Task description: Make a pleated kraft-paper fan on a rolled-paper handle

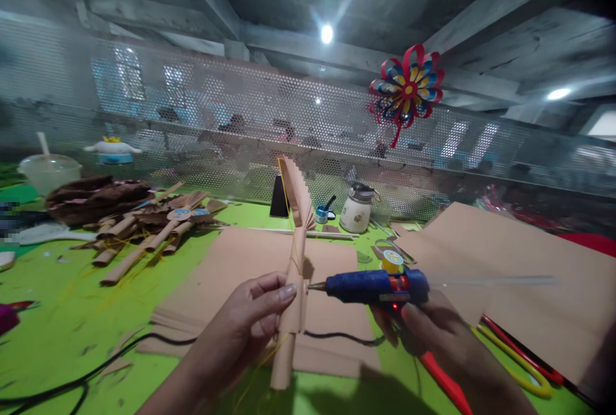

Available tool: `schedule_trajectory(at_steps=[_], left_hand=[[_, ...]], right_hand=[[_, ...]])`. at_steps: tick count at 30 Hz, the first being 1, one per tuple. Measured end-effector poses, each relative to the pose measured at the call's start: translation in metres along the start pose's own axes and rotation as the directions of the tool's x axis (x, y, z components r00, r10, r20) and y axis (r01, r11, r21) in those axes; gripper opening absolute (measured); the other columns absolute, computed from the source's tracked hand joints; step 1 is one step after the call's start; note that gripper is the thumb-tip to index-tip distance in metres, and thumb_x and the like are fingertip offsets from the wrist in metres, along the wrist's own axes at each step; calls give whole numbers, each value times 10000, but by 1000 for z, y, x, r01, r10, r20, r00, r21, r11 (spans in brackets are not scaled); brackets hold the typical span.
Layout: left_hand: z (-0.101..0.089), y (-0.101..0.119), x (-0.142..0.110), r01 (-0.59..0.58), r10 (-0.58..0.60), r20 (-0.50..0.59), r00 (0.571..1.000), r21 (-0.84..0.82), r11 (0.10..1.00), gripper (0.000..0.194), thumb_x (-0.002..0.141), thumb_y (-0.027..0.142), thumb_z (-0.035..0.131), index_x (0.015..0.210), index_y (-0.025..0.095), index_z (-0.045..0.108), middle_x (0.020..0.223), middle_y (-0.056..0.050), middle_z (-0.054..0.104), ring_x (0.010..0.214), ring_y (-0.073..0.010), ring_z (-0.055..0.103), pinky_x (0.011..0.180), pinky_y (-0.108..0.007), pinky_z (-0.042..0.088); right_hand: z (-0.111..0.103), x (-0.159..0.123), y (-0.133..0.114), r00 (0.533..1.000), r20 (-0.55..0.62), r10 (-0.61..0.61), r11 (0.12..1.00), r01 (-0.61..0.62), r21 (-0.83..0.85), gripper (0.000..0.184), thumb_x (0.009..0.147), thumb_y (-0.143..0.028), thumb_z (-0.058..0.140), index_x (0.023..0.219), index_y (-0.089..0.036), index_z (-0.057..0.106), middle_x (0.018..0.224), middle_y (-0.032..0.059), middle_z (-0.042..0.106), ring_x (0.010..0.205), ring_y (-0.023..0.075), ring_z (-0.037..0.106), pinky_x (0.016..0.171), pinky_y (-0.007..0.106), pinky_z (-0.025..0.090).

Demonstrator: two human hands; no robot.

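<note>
In the head view my left hand is closed around a brown paper fan, held upright by its rolled paper handle. Its pleated part fans out at the top, and yellow thread hangs along it. My right hand grips a blue hot glue gun with a small red light lit. The gun's metal nozzle points left, at the edge of the rolled handle, close by my left thumb. A clear glue stick sticks out of its back end. Red scissor-like handles show below my right hand.
Stacked brown paper sheets lie beneath my hands on the green table. Several finished paper fans are piled at left. A black cord crosses the front. At the back stand a jar and a phone; larger paper lies right.
</note>
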State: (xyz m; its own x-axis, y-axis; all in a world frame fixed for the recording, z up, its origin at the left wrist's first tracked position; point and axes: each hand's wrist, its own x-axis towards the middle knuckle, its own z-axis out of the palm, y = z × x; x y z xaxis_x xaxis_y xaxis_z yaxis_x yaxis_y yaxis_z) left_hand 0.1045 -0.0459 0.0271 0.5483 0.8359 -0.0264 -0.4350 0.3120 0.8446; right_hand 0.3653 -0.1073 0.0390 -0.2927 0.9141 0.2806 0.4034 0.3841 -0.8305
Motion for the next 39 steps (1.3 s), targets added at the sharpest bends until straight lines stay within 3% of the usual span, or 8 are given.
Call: schedule_trajectory(at_steps=[5, 12, 20, 28, 39], left_hand=[[1, 1, -1, -4, 4, 7, 1000, -5, 1000, 137, 763, 158, 718, 892, 114, 736, 797, -92, 712, 739, -185, 677, 756, -283, 530], [1, 1, 0, 7, -8, -24, 1000, -15, 1000, 149, 759, 165, 726, 901, 119, 734, 775, -85, 707, 704, -176, 677, 741, -283, 537], [5, 3, -2, 21, -22, -51, 998, -19, 1000, 136, 737, 176, 744, 857, 115, 724, 799, -86, 716, 714, -181, 688, 717, -266, 544], [5, 3, -2, 30, -32, -62, 998, -37, 999, 203, 712, 157, 758, 910, 117, 738, 756, -80, 713, 699, -191, 690, 718, -284, 553], [10, 5, -5, 11, -15, -74, 997, -61, 998, 138, 710, 119, 742, 847, 124, 749, 748, -84, 726, 680, -192, 693, 653, -263, 556]], right_hand=[[5, 3, 0, 999, -42, 24, 1000, -24, 6, 500, 948, -544, 399, 766, -130, 615, 670, 57, 576, 580, 120, 462, 511, 243, 353], [4, -1, 9, 999, -20, -40, 999, 39, -29, 454, 964, -490, 399, 767, -144, 618, 691, 46, 568, 596, 114, 459, 546, 245, 380], [1, -1, 3, 996, 63, -64, 996, 59, 67, 467, 956, -508, 406, 762, -135, 610, 651, 37, 544, 537, 98, 416, 497, 230, 348], [2, 1, 4, 1000, -9, -6, 1000, 6, 1, 493, 954, -529, 394, 758, -133, 613, 661, 46, 555, 573, 113, 449, 506, 234, 341], [1, -1, 7, 1000, 5, -23, 999, 23, 23, 506, 937, -552, 410, 757, -129, 620, 673, 50, 568, 572, 107, 445, 507, 233, 329]])
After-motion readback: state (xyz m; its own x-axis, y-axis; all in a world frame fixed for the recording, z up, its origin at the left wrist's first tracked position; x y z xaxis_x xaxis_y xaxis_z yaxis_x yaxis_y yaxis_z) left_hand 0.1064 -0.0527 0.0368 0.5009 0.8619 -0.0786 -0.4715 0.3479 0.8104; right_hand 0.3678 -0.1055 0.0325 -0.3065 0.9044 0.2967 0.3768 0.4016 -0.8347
